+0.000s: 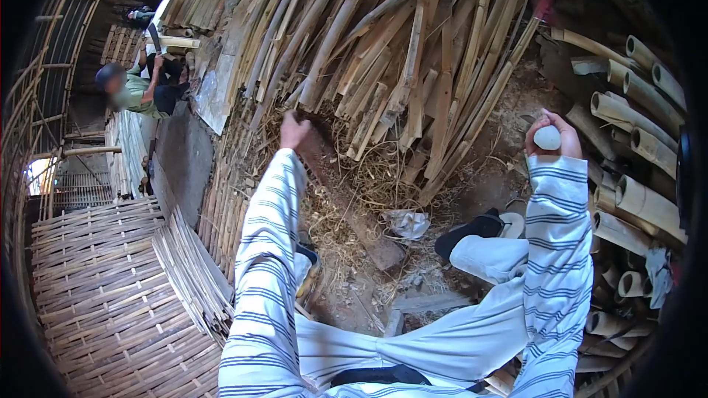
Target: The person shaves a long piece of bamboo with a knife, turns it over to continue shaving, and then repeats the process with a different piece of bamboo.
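Two bare hands reach forward from white sleeves with dark stripes, and one large pile of split bamboo serves as the landmark. The right hand, to the right of the pile's near end, is closed around one pale, round-ended object; the rest of that object is hidden in the fist. The left hand is at the pile's near left corner; its fingertips are partly hidden, so whether its grip is clenched or released cannot be told.

One rough piece of brown wood slants across the ground on the pile's near side, from beside the left hand towards the feet. Around it are many loose shavings and one crumpled white wrapper. One dark shoe shows to the wrapper's right.

At least nine hollow bamboo tubes crowd the ground right of the pile, open ends showing, with one pale scrap among them. One red item, too unclear to name, is at the pile's far right edge.

Left of the pile, one co-worker in a cap holds one long blade upright. Nearer, still left of the pile, are one woven bamboo panel and one bundle of thin strips.
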`<act>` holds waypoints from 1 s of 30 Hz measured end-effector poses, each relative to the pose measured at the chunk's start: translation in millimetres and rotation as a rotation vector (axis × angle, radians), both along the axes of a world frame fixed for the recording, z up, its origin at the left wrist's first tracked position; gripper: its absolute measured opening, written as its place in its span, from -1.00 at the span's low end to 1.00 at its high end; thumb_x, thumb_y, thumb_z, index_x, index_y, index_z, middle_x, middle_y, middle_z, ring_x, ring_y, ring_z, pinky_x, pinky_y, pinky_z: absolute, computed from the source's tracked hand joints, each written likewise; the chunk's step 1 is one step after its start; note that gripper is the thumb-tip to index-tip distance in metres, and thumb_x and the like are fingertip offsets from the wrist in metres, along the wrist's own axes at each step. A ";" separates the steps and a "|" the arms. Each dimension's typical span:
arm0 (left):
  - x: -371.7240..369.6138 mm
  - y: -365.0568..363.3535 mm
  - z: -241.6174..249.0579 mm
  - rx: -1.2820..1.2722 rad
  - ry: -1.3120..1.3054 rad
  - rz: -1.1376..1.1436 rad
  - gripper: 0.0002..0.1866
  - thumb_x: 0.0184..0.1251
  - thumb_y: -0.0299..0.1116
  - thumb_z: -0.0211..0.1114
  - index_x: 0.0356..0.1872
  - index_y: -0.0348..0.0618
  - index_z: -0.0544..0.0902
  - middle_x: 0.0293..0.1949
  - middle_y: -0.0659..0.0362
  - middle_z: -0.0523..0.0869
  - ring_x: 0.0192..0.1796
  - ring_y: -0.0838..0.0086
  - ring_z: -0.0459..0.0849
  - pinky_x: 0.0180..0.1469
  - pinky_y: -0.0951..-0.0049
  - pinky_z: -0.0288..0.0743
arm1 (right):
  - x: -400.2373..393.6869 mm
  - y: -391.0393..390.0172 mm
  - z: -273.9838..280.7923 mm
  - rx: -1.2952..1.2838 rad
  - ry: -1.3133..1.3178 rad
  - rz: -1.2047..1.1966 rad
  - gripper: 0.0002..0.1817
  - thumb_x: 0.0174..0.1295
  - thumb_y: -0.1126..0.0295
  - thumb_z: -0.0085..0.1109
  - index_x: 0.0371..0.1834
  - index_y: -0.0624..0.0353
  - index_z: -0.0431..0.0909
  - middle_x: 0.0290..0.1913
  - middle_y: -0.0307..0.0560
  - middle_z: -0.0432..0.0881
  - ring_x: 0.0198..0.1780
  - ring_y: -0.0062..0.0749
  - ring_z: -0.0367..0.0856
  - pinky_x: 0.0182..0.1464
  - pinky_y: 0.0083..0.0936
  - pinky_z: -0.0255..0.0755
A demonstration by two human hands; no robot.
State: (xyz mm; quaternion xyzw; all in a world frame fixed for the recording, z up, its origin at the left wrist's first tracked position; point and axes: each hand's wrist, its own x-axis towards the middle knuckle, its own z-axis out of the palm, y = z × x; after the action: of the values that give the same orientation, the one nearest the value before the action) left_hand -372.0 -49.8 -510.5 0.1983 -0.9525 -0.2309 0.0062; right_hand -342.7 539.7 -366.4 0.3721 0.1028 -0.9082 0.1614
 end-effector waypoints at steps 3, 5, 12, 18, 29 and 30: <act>-28.2 -40.6 -4.4 0.135 0.000 -0.038 -0.30 -0.03 -0.46 0.21 0.27 -0.25 0.27 0.09 -0.18 0.55 0.18 0.10 0.52 0.25 0.33 0.34 | 3.7 -7.4 13.3 0.048 -0.032 -0.013 -0.90 0.22 0.49 0.11 -0.45 0.15 0.42 -0.55 -0.27 0.54 -0.51 -0.58 0.55 -0.36 -0.57 0.55; -39.0 -58.6 -16.6 0.209 -0.030 -0.088 -0.19 -0.11 -0.48 0.28 0.32 -0.23 0.21 0.15 -0.17 0.50 0.23 0.09 0.47 0.28 0.31 0.30 | 1.5 -9.4 15.0 0.070 0.009 -0.013 -0.89 0.22 0.49 0.09 -0.46 0.14 0.43 -0.56 -0.29 0.54 -0.51 -0.57 0.55 -0.36 -0.56 0.54; -58.7 -43.2 -26.7 -0.041 0.032 -0.101 0.02 -0.32 -0.10 0.57 0.29 -0.24 0.30 0.16 -0.16 0.47 0.25 0.09 0.40 0.30 0.24 0.25 | -13.2 -39.6 21.2 0.077 0.032 0.058 -0.90 0.22 0.48 0.09 -0.45 0.14 0.42 -0.58 -0.31 0.50 -0.52 -0.57 0.52 -0.37 -0.52 0.53; -35.8 -27.4 -13.6 -0.187 0.206 -0.292 -0.69 0.18 -0.30 0.20 -0.12 -0.28 0.55 -0.19 -0.12 0.60 -0.09 -0.03 0.56 0.00 0.14 0.41 | -22.9 -64.0 24.8 -0.024 0.036 0.081 -0.91 0.23 0.47 0.07 -0.42 0.15 0.40 -0.58 -0.31 0.48 -0.52 -0.57 0.51 -0.38 -0.55 0.53; 6.4 15.5 31.9 0.722 -0.240 0.137 -0.61 0.46 -0.04 0.02 -0.18 -0.20 0.56 -0.54 0.22 0.57 -0.55 0.58 0.60 -0.54 0.49 0.54 | -39.3 -87.6 19.6 0.092 0.118 0.107 -0.90 0.12 0.41 0.11 -0.50 0.09 0.43 -0.59 -0.24 0.49 -0.54 -0.40 0.55 -0.48 -0.40 0.51; 14.8 13.6 26.6 0.863 -0.246 0.116 -0.57 0.42 0.00 0.09 -0.12 -0.23 0.56 -0.53 0.24 0.57 -0.54 0.53 0.59 -0.45 0.48 0.60 | -39.0 -88.0 19.3 0.116 0.117 0.112 -0.91 0.12 0.40 0.11 -0.50 0.08 0.43 -0.59 -0.25 0.49 -0.54 -0.40 0.55 -0.49 -0.40 0.51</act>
State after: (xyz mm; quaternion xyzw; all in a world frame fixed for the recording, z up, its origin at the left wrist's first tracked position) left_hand -357.3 -36.2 -483.9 0.2618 -0.7499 -0.5811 -0.1771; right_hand -381.7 451.7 -347.2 0.3210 0.1852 -0.9104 0.1839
